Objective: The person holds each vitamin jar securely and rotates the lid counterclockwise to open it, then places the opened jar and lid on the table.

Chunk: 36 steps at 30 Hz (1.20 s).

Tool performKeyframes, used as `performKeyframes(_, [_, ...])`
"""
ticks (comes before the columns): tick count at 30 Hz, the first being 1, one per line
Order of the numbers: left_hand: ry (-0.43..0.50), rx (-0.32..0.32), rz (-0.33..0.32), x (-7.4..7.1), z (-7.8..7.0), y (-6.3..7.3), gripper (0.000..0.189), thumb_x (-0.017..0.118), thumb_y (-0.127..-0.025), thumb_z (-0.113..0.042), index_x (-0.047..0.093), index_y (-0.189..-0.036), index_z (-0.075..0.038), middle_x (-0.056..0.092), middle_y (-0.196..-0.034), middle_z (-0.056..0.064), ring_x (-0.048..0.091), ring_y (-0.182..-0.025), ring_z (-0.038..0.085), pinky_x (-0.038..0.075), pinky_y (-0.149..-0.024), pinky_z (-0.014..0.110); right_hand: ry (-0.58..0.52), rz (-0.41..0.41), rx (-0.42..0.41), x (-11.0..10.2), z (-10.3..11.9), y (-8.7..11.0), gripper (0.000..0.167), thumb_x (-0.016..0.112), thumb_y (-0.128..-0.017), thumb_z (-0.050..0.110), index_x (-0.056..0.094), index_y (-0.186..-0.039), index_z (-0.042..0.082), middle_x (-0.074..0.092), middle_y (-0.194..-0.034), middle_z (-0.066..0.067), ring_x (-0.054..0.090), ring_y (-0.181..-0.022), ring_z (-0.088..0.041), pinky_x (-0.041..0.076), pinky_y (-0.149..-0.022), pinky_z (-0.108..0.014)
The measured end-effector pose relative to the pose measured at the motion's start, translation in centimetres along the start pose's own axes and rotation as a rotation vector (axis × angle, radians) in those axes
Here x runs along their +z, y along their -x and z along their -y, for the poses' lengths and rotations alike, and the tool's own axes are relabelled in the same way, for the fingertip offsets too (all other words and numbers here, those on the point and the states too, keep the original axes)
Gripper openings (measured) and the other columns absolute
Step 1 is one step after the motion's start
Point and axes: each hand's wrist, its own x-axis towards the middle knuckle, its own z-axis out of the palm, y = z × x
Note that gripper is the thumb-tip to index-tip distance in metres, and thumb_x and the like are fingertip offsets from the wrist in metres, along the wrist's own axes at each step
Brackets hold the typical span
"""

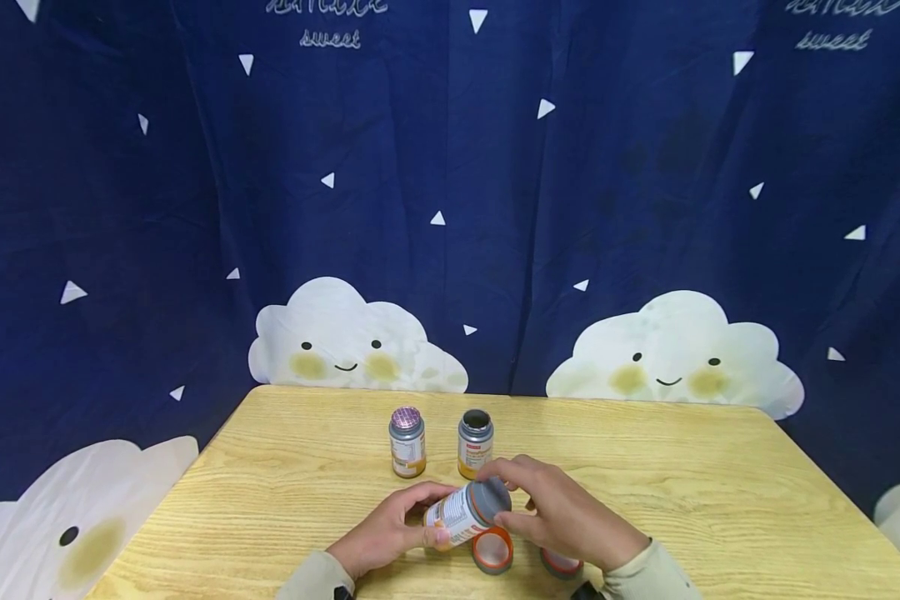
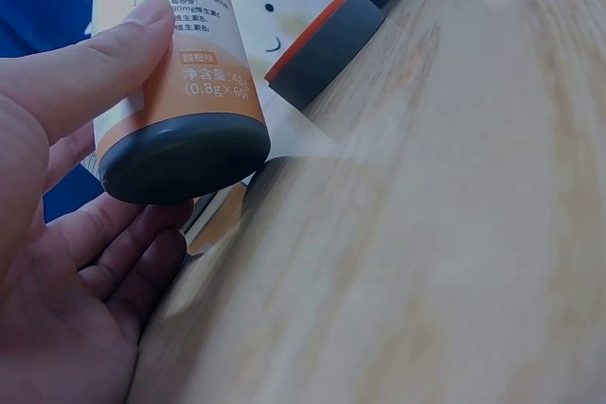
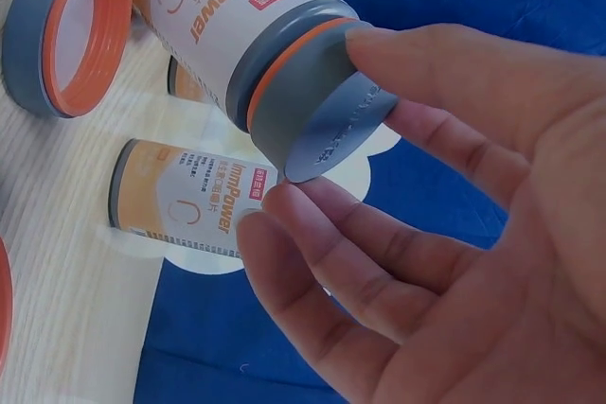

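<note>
In the head view my left hand (image 1: 381,531) holds a supplement bottle (image 1: 453,515) around its body, thumb across the label. The bottle is white and orange with a grey base and leans to the right above the table. My right hand (image 1: 564,512) has its thumb and fingertips on opposite sides of the grey cap (image 3: 312,101), which sits on the bottle's neck with an orange ring at its lower edge. Whether that cap is fully seated cannot be told. Below the hands lie two loose caps, one (image 1: 492,550) liner up and another (image 1: 561,563) partly covered by the right hand.
Two similar bottles stand upright behind the hands: the left bottle (image 1: 407,450) has a purple patterned seal, the right bottle (image 1: 476,448) an uncapped dark mouth. The wooden table (image 1: 682,475) ends at a blue curtain (image 1: 495,208) with clouds.
</note>
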Motion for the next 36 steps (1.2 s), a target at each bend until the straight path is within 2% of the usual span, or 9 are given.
performKeyframes(5, [-0.002, 0.007, 0.001, 0.0, 0.0, 0.0, 0.043, 0.067, -0.091, -0.022, 0.055, -0.132, -0.024, 0.060, -0.125, -0.001, 0.055, -0.109, 0.018, 0.041, -0.094, 0.028, 0.015, -0.003, 0.005, 0.0, 0.0, 0.0, 0.043, 0.072, -0.087, 0.018, 0.055, -0.126, 0.027, 0.061, -0.109, 0.008, 0.059, -0.094, -0.014, 0.051, -0.071, -0.027])
performKeyframes(8, [0.000, 0.007, 0.002, 0.0, 0.0, 0.0, 0.042, 0.067, -0.092, -0.022, 0.055, -0.132, -0.024, 0.060, -0.124, -0.001, 0.055, -0.109, 0.018, 0.041, -0.093, 0.027, 0.043, -0.033, 0.009, 0.2, 0.1, 0.0, 0.040, 0.069, -0.090, 0.028, 0.054, -0.127, 0.026, 0.062, -0.111, 0.008, 0.060, -0.094, -0.013, 0.052, -0.074, -0.030])
performKeyframes(11, [-0.002, 0.005, 0.004, 0.0, -0.1, 0.0, 0.042, 0.067, -0.092, -0.022, 0.055, -0.132, -0.024, 0.060, -0.125, -0.001, 0.055, -0.109, 0.018, 0.041, -0.094, 0.027, 0.078, -0.083, 0.059, 0.5, 0.2, 0.0, 0.039, 0.063, -0.092, 0.043, 0.056, -0.125, 0.024, 0.063, -0.110, 0.009, 0.059, -0.090, -0.010, 0.051, -0.075, -0.030])
performKeyframes(17, [-0.014, 0.017, 0.000, 0.0, -0.1, -0.1, 0.042, 0.067, -0.092, -0.022, 0.055, -0.132, -0.024, 0.060, -0.125, -0.002, 0.055, -0.109, 0.017, 0.041, -0.093, 0.027, 0.144, -0.168, 0.243, 1.0, 0.5, -0.4, 0.041, 0.058, -0.090, 0.056, 0.063, -0.109, 0.019, 0.062, -0.086, 0.010, 0.054, -0.071, -0.001, 0.046, -0.060, -0.024])
performKeyframes(21, [-0.021, 0.030, -0.007, 0.0, 0.1, -0.1, 0.042, 0.067, -0.091, -0.020, 0.056, -0.132, -0.023, 0.061, -0.123, -0.001, 0.056, -0.107, 0.016, 0.042, -0.093, 0.027, 0.176, -0.229, 0.314, 1.4, 0.7, -0.6, 0.041, 0.060, -0.089, 0.056, 0.063, -0.099, 0.017, 0.055, -0.069, 0.012, 0.046, -0.057, 0.000, 0.039, -0.051, -0.022])
performKeyframes(25, [-0.014, 0.028, -0.008, 0.0, 0.2, 0.0, 0.043, 0.067, -0.092, -0.020, 0.055, -0.132, -0.023, 0.061, -0.123, -0.001, 0.056, -0.107, 0.016, 0.042, -0.092, 0.027, 0.185, -0.253, 0.362, 1.6, 0.8, -0.7, 0.041, 0.060, -0.088, 0.058, 0.062, -0.093, 0.017, 0.049, -0.059, 0.014, 0.042, -0.051, -0.001, 0.035, -0.047, -0.023])
performKeyframes(30, [-0.022, 0.025, -0.006, 0.0, 0.3, 0.0, 0.042, 0.067, -0.091, -0.021, 0.056, -0.132, -0.024, 0.061, -0.123, -0.001, 0.056, -0.107, 0.016, 0.042, -0.093, 0.027, 0.181, -0.230, 0.381, 1.8, 0.8, -0.8, 0.042, 0.059, -0.088, 0.059, 0.062, -0.093, 0.018, 0.048, -0.057, 0.013, 0.041, -0.048, -0.002, 0.034, -0.045, -0.023])
performKeyframes(36, [-0.038, 0.047, -0.008, -0.1, 0.7, -0.1, 0.043, 0.067, -0.091, -0.022, 0.056, -0.133, -0.022, 0.062, -0.122, -0.001, 0.057, -0.107, 0.017, 0.043, -0.092, 0.027, 0.151, -0.224, 0.353, 2.0, 0.7, -0.8, 0.041, 0.059, -0.089, 0.058, 0.062, -0.096, 0.017, 0.050, -0.057, 0.014, 0.042, -0.048, -0.002, 0.035, -0.045, -0.023])
